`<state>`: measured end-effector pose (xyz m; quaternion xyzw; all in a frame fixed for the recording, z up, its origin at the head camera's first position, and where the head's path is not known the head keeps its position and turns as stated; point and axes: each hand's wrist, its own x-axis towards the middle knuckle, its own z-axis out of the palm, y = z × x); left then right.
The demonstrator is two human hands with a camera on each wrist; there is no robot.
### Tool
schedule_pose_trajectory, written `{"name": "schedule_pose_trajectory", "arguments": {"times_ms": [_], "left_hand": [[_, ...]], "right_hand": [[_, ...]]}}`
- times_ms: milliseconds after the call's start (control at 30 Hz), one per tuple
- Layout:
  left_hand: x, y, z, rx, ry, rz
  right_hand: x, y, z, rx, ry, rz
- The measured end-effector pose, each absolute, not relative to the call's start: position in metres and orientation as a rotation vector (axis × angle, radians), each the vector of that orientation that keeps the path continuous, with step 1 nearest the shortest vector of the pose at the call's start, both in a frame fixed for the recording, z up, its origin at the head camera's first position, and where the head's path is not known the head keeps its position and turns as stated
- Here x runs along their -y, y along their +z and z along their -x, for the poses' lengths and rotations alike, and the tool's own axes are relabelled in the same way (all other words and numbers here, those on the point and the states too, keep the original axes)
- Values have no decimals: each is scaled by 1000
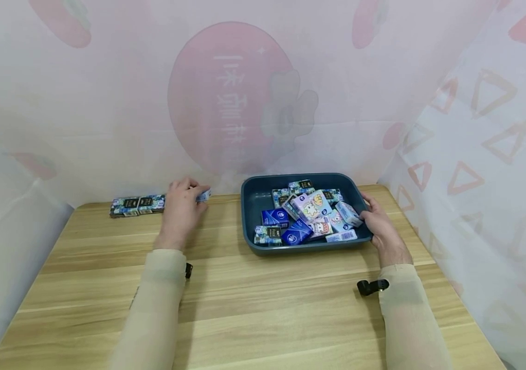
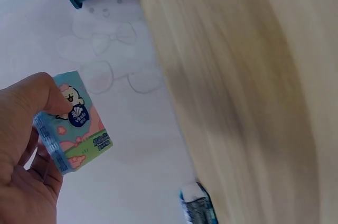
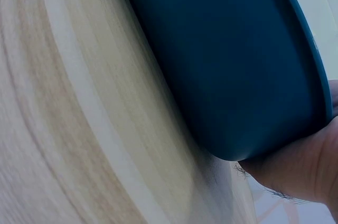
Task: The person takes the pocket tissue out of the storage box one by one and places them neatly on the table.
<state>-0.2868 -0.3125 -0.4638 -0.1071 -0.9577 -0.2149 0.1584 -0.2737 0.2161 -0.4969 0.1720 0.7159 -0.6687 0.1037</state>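
Note:
My left hand [image 1: 181, 205] pinches a light-blue pocket tissue pack [image 2: 76, 123] with a cartoon print between thumb and fingers. In the head view only an end of that pack shows beyond the fingers. Just left of this hand, a row of dark floral tissue packs [image 1: 138, 205] lies near the table's back edge. My right hand [image 1: 380, 226] grips the right end of a dark teal plastic basin [image 1: 255, 205], with the thumb at its rim. Inside the basin are floral tissue packs [image 1: 268, 235], dark blue tissue packs [image 1: 297, 232] and pastel cartoon tissue packs [image 1: 312, 206], lying jumbled.
The wooden table [image 1: 263, 308] ends at the back against a pale printed curtain [image 1: 128, 103]. More printed curtain [image 1: 489, 169] hangs along the right side. A black wrist camera [image 1: 373, 287] sticks out from the right sleeve.

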Motion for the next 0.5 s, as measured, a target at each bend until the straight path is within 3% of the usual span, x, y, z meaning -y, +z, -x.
{"name": "schedule_pose_trajectory", "arguments": {"times_ms": [500], "left_hand": [[335,-481,288,2854,-612,245]], "right_hand": [[-215,-496,273,-2106,-1995,-500]]}}
